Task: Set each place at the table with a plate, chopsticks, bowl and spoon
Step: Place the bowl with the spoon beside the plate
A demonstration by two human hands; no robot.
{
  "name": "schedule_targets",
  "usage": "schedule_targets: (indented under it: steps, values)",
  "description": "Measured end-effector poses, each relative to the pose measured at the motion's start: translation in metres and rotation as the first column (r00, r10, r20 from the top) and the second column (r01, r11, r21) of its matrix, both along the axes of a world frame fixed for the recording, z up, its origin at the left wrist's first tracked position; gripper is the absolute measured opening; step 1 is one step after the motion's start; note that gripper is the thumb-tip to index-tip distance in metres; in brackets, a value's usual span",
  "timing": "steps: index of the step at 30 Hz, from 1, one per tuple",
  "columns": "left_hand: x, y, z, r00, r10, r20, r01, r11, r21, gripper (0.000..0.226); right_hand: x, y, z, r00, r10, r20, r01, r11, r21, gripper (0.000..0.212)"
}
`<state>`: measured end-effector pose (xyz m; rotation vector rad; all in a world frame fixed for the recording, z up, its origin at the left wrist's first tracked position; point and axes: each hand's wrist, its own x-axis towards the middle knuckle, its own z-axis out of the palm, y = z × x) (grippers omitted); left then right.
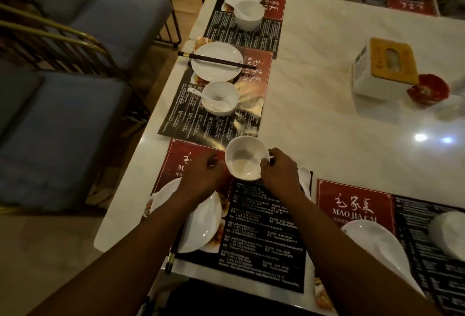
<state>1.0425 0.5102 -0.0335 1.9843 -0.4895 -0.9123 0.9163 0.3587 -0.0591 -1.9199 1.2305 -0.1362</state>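
My right hand (278, 173) grips the rim of a white bowl (245, 158) tilted over the top edge of the near placemat (264, 235). My left hand (201, 177) sits just left of the bowl, fingers curled near its side; whether it touches is unclear. A white spoon (304, 177) lies right of my right hand. Under my left forearm rests a white plate (201, 225) with dark chopsticks (173, 252) poking out at its near edge. Farther along, another place has a plate with chopsticks (216, 61) across it, and a bowl with a spoon (220, 98).
A third set place (242, 1) lies farther back. At right, a plate (372, 242) and bowl (450, 234) sit on another mat. A tissue box (385, 66) and red dish (427, 90) stand mid-table. Blue padded chairs (63, 126) line the left side.
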Motion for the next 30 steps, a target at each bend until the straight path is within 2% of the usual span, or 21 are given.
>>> schedule_targets:
  steps: [6,12,17,21,26,30]
  values:
    - [-0.033,0.005,-0.005,0.989,-0.109,-0.101,0.114,0.992,0.045,0.031,-0.060,0.040,0.007,0.995,-0.097,0.009,0.096,0.993,0.069,0.033]
    - [-0.051,0.024,-0.016,0.971,-0.207,-0.121,0.221,0.968,0.116,0.031,-0.093,0.061,0.007,0.995,-0.091,-0.045,0.096,0.988,0.118,0.021]
    - [-0.055,0.033,-0.019,0.954,-0.260,-0.151,0.276,0.956,0.094,0.041,-0.105,0.075,0.004,0.992,-0.124,-0.035,0.128,0.983,0.130,0.015]
    - [-0.056,0.036,-0.019,0.942,-0.279,-0.186,0.294,0.954,0.057,0.053,-0.107,0.080,-0.003,0.989,-0.132,-0.061,0.138,0.984,0.112,0.023]
    - [-0.059,0.035,-0.020,0.940,-0.276,-0.202,0.292,0.955,0.056,0.054,-0.107,0.079,-0.004,0.983,-0.176,-0.051,0.181,0.977,0.117,0.023]
    - [-0.060,0.037,-0.023,0.949,-0.262,-0.174,0.278,0.957,0.078,0.053,-0.107,0.078,-0.005,0.987,-0.145,-0.067,0.152,0.981,0.121,0.021]
